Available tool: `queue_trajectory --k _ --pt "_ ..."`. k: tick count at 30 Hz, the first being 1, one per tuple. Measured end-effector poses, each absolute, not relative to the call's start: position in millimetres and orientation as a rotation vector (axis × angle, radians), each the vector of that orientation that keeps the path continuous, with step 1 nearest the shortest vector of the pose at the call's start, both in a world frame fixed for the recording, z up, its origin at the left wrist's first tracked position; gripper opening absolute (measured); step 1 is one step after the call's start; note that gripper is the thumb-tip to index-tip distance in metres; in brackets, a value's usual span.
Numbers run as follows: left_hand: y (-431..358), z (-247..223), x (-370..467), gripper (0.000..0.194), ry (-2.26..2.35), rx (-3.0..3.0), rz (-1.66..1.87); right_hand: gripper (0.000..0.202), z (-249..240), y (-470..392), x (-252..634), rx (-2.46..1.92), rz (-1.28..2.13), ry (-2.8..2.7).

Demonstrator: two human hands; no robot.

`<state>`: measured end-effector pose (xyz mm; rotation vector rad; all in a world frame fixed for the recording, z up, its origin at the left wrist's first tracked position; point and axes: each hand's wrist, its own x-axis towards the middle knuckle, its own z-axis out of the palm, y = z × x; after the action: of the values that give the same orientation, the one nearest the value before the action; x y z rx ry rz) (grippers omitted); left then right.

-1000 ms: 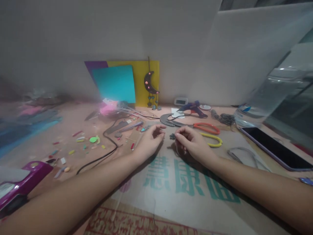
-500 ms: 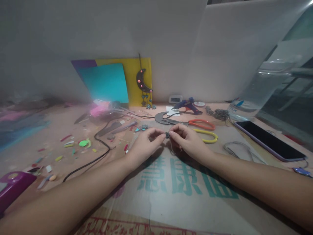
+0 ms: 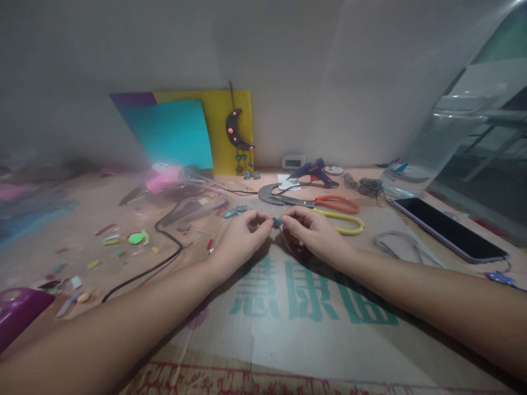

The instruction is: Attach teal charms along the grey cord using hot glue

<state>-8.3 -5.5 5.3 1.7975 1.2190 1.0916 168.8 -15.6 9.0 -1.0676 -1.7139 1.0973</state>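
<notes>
Over the printed cardboard [image 3: 272,351], my left hand [image 3: 246,233] and my right hand [image 3: 313,230] meet fingertip to fingertip. Between them is a small grey-and-teal piece [image 3: 276,223], pinched from both sides by thumb and forefinger. A thin cord seems to hang from it below my right fingers; its exact kind is too small to make out. Just behind my left hand lie several small grey and turquoise pieces [image 3: 236,211]. Scissors with one orange and one yellow handle [image 3: 337,204] rest behind my right hand, beside a grey crescent-shaped piece [image 3: 269,194].
A dark moon ornament [image 3: 234,130] leans on yellow and blue card [image 3: 177,134]. Behind are a glue gun [image 3: 315,173] and grey yarn [image 3: 364,185]. A phone [image 3: 448,229] and a loop of cord [image 3: 401,244] lie right. Clay scraps [image 3: 135,238] and a black cable [image 3: 164,258] lie left.
The small piece has turned between my fingertips and now shows teal on its right side. Both hands keep their pinch; the view has shifted slightly.
</notes>
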Motion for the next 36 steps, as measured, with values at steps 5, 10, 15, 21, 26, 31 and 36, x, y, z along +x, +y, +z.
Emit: queue_trajectory --k 5,10,15,21,26,31,36 --pt "-4.3 2.2 -8.1 0.021 1.13 1.759 1.104 0.026 8.7 -15.2 168.1 -1.059 1.095 -1.658" --pt "-1.5 -2.8 -8.7 0.025 1.049 1.646 1.129 0.027 9.4 -16.6 167.3 -1.029 1.125 -1.632" --pt "-4.7 3.2 -6.4 0.017 1.141 1.693 1.08 0.029 9.5 -16.9 168.0 -1.072 1.085 -1.657" --pt "-2.7 1.7 -7.5 0.018 1.153 1.742 1.078 0.033 9.1 -15.5 169.6 -1.076 1.081 -1.611" --pt "0.0 -0.8 -9.0 0.02 1.124 1.715 1.081 0.03 10.0 -14.2 169.1 -1.099 1.099 -1.61" --pt "-0.5 0.0 -8.6 0.017 1.082 1.696 1.076 0.026 9.0 -12.9 169.4 -1.069 1.08 -1.641" --pt "0.7 -1.3 -9.9 0.016 1.095 1.707 1.051 0.023 5.8 -12.3 170.5 -1.039 1.068 -1.662"
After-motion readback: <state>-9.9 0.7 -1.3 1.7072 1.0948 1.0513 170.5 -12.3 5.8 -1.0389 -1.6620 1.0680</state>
